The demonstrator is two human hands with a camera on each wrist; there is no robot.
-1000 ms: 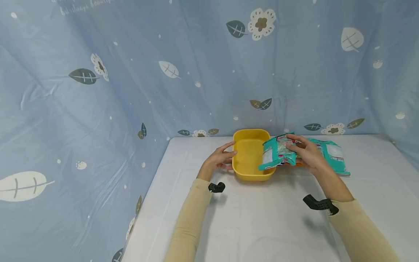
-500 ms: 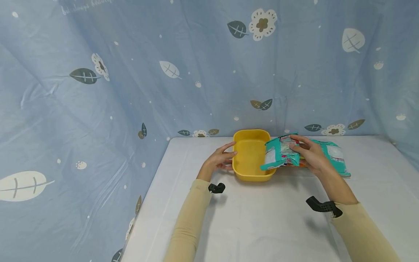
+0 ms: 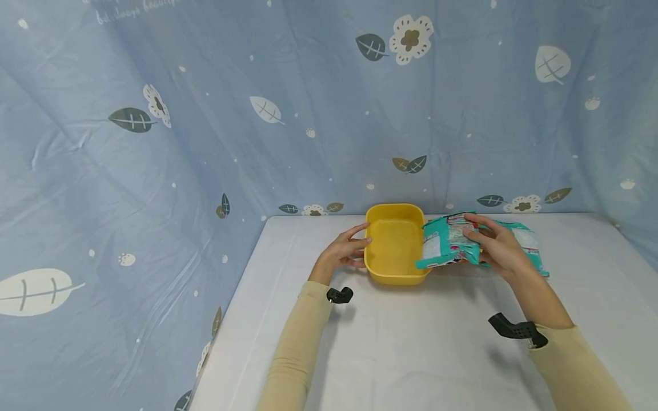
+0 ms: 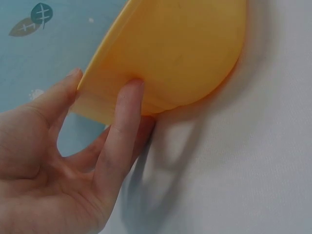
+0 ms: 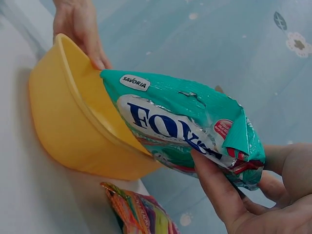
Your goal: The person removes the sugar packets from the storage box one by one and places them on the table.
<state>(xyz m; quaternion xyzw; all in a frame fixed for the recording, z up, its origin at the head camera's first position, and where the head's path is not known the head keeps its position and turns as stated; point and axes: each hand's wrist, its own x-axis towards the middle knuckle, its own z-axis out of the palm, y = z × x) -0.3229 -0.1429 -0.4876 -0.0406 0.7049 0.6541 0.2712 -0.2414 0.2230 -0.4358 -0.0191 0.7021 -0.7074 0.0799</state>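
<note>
**Two hands at a yellow tub, one holding a teal snack bag**

The right hand (image 3: 497, 246) grips a teal snack bag (image 3: 448, 248), fingers curled around its crumpled end. The bag is tilted, its far end resting over the right rim of a yellow plastic tub (image 3: 394, 244) and pointing down into it. White and blue lettering shows on the bag's front in the right wrist view.

The left hand (image 3: 345, 249) steadies the tub from its left side: the thumb sits on the rim and the fingers (image 4: 121, 127) lie fairly straight against the outer wall, pressing rather than closing around it.

The tub stands on a white table (image 3: 411, 342), towards the back edge. Just beside it, on the right, lies a second teal bag (image 3: 526, 245), partly hidden by the right hand. A colourful striped packet (image 5: 141, 212) lies on the table under the held bag. Both arms wear beige sleeves (image 3: 298, 348). A blue cloth printed with leaves and flowers (image 3: 257, 114) hangs behind and to the left of the table.
</note>
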